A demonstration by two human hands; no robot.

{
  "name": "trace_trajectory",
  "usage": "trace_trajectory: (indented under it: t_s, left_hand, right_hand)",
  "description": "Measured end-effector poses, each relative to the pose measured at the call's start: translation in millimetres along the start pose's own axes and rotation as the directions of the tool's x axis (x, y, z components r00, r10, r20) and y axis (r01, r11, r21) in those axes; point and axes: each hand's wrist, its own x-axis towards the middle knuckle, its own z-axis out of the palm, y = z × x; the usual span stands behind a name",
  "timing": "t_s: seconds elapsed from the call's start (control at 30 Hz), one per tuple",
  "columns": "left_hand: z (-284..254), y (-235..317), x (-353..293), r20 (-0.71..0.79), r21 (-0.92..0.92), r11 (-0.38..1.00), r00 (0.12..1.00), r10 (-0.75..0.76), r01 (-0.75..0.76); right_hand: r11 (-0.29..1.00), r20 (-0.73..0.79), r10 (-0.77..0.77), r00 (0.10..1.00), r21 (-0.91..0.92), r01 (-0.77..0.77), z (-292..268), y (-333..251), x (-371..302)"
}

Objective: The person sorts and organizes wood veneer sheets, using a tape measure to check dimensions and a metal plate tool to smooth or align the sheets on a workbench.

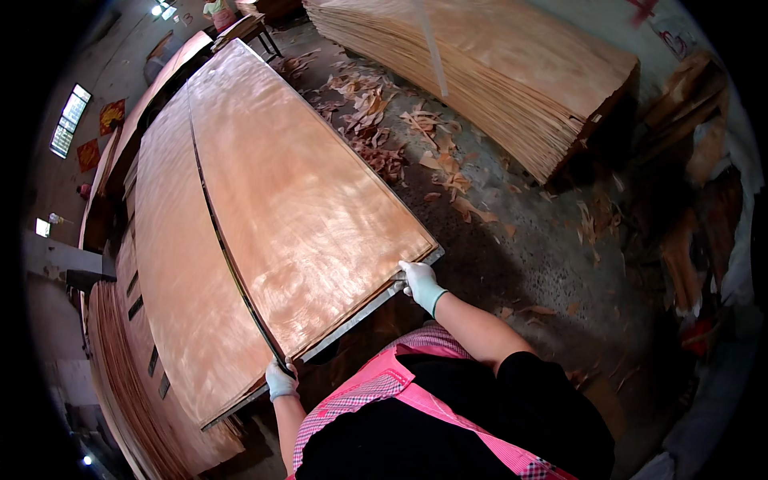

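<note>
Two long, pale wood veneer sheets lie side by side on a low table with a metal edge [352, 318]: a wide right sheet [296, 192] and a narrower left sheet [176, 272]. A dark curved gap [214, 216] runs lengthwise between them. My right hand [421, 286], in a whitish glove, is closed on the near right corner of the right sheet, thumb on top. At that sheet's near left corner, beside the gap's end, my gloved left hand [282, 378] grips the edge. Its fingertips are partly hidden. More sheet edges show beneath both top sheets.
A tall veneer stack [488, 96] stands at the far right. Veneer scraps [372, 112] litter the floor between it and the table. Another stack [132, 384] is at the lower left. Beyond the table's far end is a person [218, 12]. Torn veneer pieces [688, 232] lean at the right.
</note>
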Motion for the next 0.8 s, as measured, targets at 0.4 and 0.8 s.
trace_trajectory:
  t_s: [0.4, 0.8]
  left_hand:
    - [1.5, -9.5, 2.1, -0.034, 0.055, 0.996, 0.997, 0.066, -0.064]
    - [-9.6, -15.6, 15.5, -0.034, 0.106, 0.989, 0.994, 0.108, -0.104]
  right_hand:
    - [0.228, 0.198, -0.816, 0.543, -0.753, 0.617, -53.9, -37.5, -6.4]
    - [0.155, 0.155, -0.527, 0.836, -0.949, 0.274, -30.7, -83.7, -5.1]
